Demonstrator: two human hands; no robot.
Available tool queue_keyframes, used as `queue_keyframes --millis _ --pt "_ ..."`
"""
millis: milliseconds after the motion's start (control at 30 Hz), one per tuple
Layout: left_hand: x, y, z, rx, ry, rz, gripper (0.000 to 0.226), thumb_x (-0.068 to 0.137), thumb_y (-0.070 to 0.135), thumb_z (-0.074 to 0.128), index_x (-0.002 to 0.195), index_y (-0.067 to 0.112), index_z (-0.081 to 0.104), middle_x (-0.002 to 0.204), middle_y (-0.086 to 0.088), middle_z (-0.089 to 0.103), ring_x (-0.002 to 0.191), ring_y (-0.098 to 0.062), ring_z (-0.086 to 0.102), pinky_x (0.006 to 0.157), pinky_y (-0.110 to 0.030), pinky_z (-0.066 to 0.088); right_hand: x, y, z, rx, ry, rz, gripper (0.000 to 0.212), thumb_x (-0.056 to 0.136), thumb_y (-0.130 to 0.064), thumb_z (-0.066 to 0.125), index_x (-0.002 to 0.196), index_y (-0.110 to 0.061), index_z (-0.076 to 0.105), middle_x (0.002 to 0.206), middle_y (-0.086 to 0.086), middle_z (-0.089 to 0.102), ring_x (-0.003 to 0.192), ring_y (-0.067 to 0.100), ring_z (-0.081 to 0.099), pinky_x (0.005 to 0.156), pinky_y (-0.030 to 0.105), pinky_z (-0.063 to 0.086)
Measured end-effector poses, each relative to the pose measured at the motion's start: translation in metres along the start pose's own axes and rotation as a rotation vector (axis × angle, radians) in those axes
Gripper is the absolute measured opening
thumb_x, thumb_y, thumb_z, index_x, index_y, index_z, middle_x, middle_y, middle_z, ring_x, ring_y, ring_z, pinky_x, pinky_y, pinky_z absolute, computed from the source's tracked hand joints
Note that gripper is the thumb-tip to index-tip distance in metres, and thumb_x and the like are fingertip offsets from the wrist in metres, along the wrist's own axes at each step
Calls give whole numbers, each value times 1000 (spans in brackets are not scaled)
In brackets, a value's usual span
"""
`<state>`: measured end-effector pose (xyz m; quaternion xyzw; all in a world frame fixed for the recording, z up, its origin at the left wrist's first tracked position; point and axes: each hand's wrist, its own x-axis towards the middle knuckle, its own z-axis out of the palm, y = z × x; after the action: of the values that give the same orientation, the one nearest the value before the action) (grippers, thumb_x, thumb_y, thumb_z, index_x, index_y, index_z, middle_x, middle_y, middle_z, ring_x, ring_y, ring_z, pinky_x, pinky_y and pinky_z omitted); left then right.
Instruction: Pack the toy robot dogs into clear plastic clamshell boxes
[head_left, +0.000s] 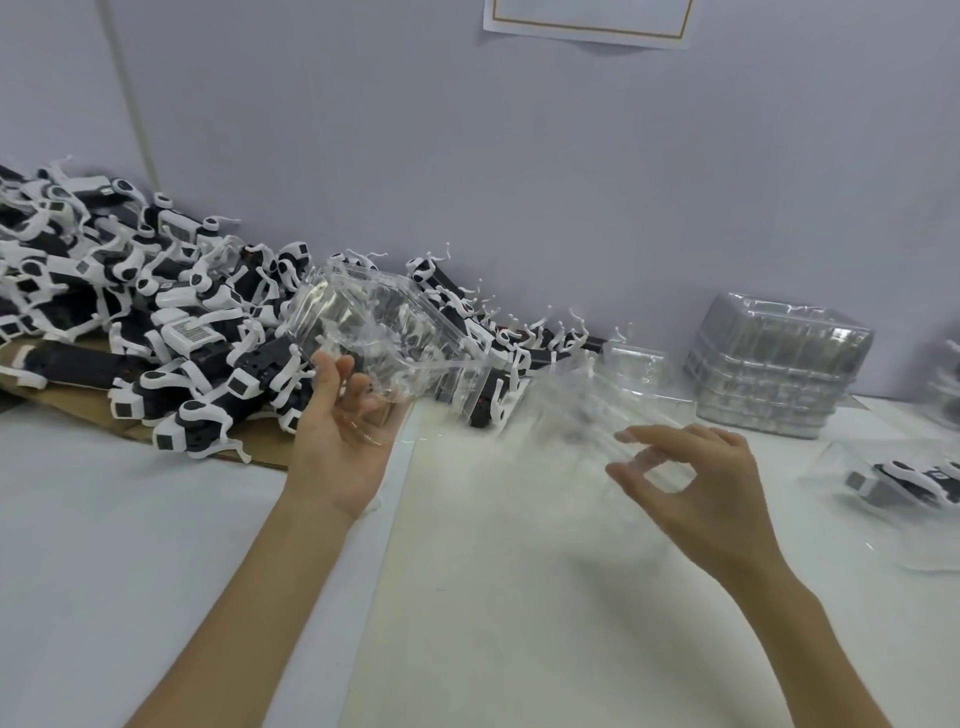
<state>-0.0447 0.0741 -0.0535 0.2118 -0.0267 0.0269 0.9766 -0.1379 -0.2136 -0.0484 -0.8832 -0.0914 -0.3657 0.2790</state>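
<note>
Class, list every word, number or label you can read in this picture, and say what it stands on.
No text can be read.
Sheet on the wall: only a brown border line shows, no words.
Toy robot dogs: grey square patches, too small and blurred to read.

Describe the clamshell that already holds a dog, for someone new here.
Find the tall stack of empty clear boxes against the wall on the right. In front of it, at the far right, one clear box lies flat. Unlike the empty stack, it holds a black-and-white dog.
</note>
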Motion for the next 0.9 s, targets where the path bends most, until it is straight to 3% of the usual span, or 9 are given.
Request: queue_keyframes --millis 200,333,433,500,567,633,700,767,900 --pt "0 -1 1 -33 -4 -2 26 92 42 62 77 21 67 61 9 59 46 -4 48 89 -30 57 54 9 -16 -219 324 -41 32 80 -35 82 107 -19 74 74 -12 68 83 12 62 95 27 30" --pt "-1 -5 1 -17 0 -23 25 84 42 66 69 23 71 60 9 57 45 -6 45 113 -40 40 109 22 -8 -328 308 117 41 86 -46 67 114 -16 72 77 -4 71 94 29 69 103 49 42" --pt "-3 -12 1 16 -11 -65 27 83 42 65 65 22 70 58 9 55 43 -7 43 90 -29 50 140 31 3 -502 19 356 55 101 -52 46 137 -12 56 120 12 71 129 31 53 114 49 26" --pt "-5 -17 1 50 -26 -106 30 84 42 63 62 23 70 58 9 53 42 -6 42 77 -24 47 140 28 11 -509 -26 324 52 104 -46 41 142 -12 49 135 13 61 134 31 47 115 48 24" --pt "-7 -24 0 98 -31 -147 30 84 44 62 63 25 71 58 11 54 43 -5 43 77 -24 45 120 13 19 -225 66 180 34 102 -34 51 130 -18 58 119 5 66 116 24 60 104 45 41" --pt "-8 -29 0 127 -38 -172 30 84 44 61 62 25 70 58 11 55 45 -5 45 70 -25 48 89 -4 28 74 62 137 19 99 -32 57 116 -27 62 105 -7 66 94 3 63 81 30 50" --pt "-8 -35 -1 171 -63 -198 37 91 45 55 61 24 62 57 7 48 44 -9 40 67 -27 47 52 -19 36 288 -43 204 24 94 -47 55 113 -32 61 106 -12 66 90 -8 61 73 15 46" --pt "-9 -41 -3 244 -67 -223 37 93 45 52 64 22 57 56 5 43 43 -11 37 63 -28 47 22 -27 46 428 -117 258 41 89 -59 48 116 -31 62 111 -10 67 94 -4 62 75 9 44" --pt "-11 -50 -5 387 -64 -235 31 89 45 53 77 17 53 58 1 42 43 -12 42 56 -27 53 14 -24 58 722 -236 500 30 103 -40 43 125 -26 57 130 2 65 92 19 70 90 35 51"
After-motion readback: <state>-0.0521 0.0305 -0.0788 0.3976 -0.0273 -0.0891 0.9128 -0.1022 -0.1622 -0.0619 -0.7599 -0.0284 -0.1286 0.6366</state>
